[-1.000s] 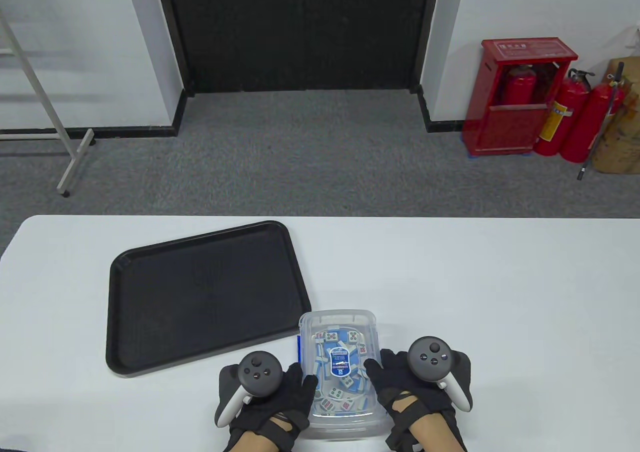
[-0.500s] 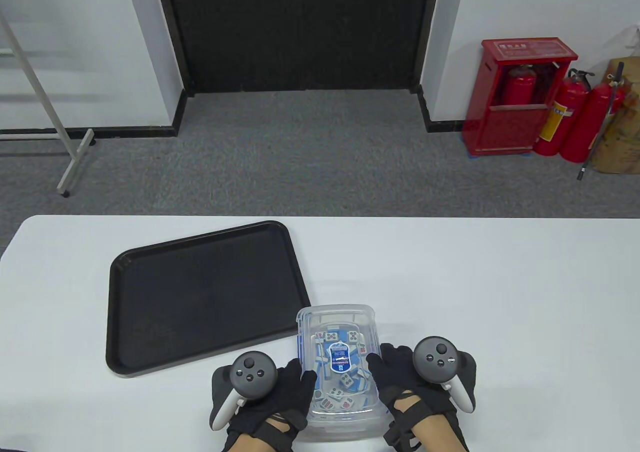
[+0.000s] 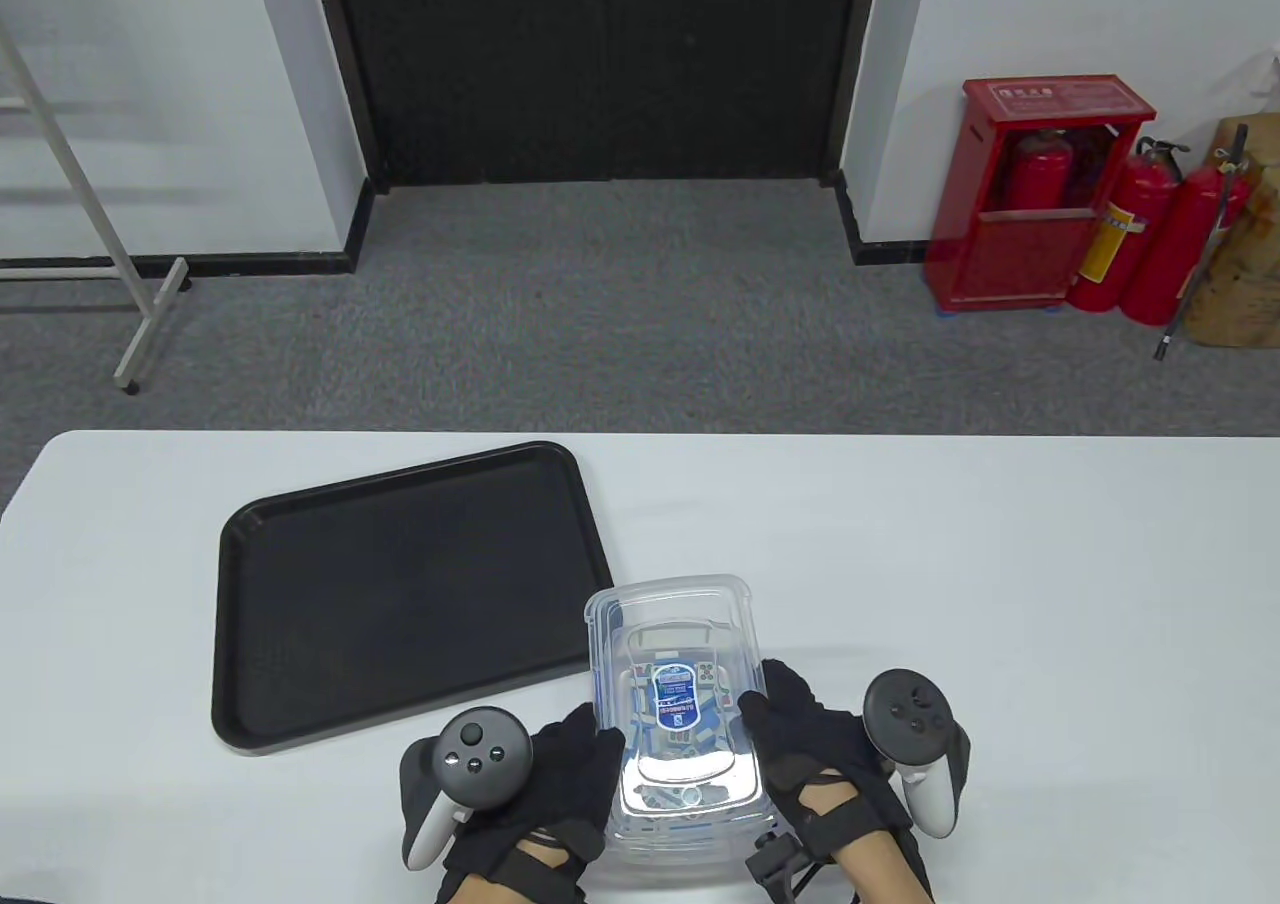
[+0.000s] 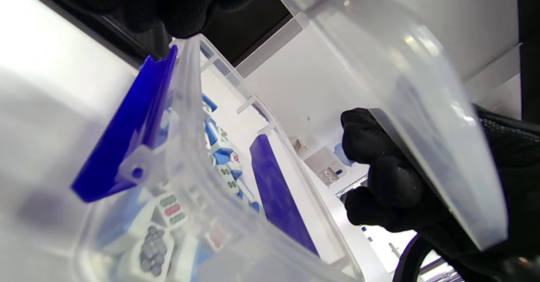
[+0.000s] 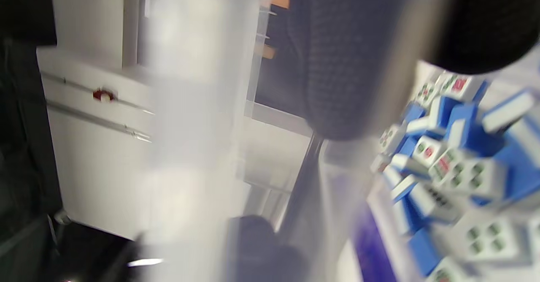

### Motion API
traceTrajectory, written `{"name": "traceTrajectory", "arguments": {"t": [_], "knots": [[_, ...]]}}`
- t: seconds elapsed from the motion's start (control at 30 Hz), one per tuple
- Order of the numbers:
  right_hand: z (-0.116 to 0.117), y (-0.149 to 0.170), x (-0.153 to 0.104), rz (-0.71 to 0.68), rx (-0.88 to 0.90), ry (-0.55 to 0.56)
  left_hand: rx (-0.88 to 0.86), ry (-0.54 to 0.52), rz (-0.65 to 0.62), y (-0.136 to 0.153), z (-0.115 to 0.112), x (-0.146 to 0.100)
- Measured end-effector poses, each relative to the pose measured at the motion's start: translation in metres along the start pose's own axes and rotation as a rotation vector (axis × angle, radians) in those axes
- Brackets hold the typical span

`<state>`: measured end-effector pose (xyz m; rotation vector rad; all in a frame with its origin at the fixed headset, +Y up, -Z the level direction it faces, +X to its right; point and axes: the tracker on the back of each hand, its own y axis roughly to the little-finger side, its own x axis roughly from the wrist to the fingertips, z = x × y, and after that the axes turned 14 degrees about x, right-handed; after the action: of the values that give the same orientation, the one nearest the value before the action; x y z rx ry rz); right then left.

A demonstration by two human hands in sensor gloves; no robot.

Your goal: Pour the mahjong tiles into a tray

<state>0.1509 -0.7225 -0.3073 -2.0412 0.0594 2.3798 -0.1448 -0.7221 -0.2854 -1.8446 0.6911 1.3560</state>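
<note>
the left hand [image 3: 560,774] and right hand [image 3: 810,754] each gripped one side of the clear lid [image 3: 668,684], holding it raised above the clear box [image 4: 190,214]. the box sat on the white bench [image 3: 1000,594] at the near edge, full of blue-backed mahjong tiles [image 5: 455,164], blue latches [image 4: 126,134] flipped open. the black tray [image 3: 400,584] lay just beside it to the left, nothing in it.

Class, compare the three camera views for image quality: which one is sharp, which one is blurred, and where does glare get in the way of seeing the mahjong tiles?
Table view: sharp; glare on the clear lid hides some mahjong tiles. Left wrist view: the blue latch is crisp, but the near box wall is washed out. Right wrist view: heavily blurred, the tiles smeared.
</note>
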Motion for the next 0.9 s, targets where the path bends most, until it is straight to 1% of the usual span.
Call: {"name": "traceTrajectory", "arguments": {"t": [0.17,0.2,0.27,0.37,0.53,0.57,0.67,0.73,0.8,0.9], "knots": [[-0.004,0.018,0.002,0.082,0.443,0.008,-0.022,-0.027,-0.029,-0.002,0.001,-0.001],[-0.005,0.019,0.002,0.089,0.472,0.003,-0.027,-0.035,-0.037,-0.002,0.001,-0.001],[-0.011,0.018,0.003,0.079,0.478,-0.001,-0.028,-0.046,-0.05,-0.005,0.001,-0.001],[-0.028,0.013,0.004,0.038,0.482,0.052,-0.013,-0.032,-0.044,-0.004,-0.001,-0.001],[-0.087,0.009,-0.005,-0.017,0.476,0.293,0.024,0.016,0.017,0.006,-0.004,0.002],[-0.104,0.009,-0.009,-0.023,0.466,0.352,0.036,0.028,0.032,0.008,-0.005,0.002],[-0.141,0.013,-0.02,-0.016,0.457,0.453,0.064,0.073,0.068,0.011,-0.01,0.004],[-0.162,0.016,-0.027,0.008,0.444,0.509,0.081,0.102,0.086,0.013,-0.013,0.005],[-0.18,0.022,-0.035,0.039,0.414,0.545,0.103,0.128,0.103,0.014,-0.017,0.006],[-0.2,0.033,-0.043,0.091,0.376,0.6,0.13,0.165,0.125,0.016,-0.022,0.009]]}}
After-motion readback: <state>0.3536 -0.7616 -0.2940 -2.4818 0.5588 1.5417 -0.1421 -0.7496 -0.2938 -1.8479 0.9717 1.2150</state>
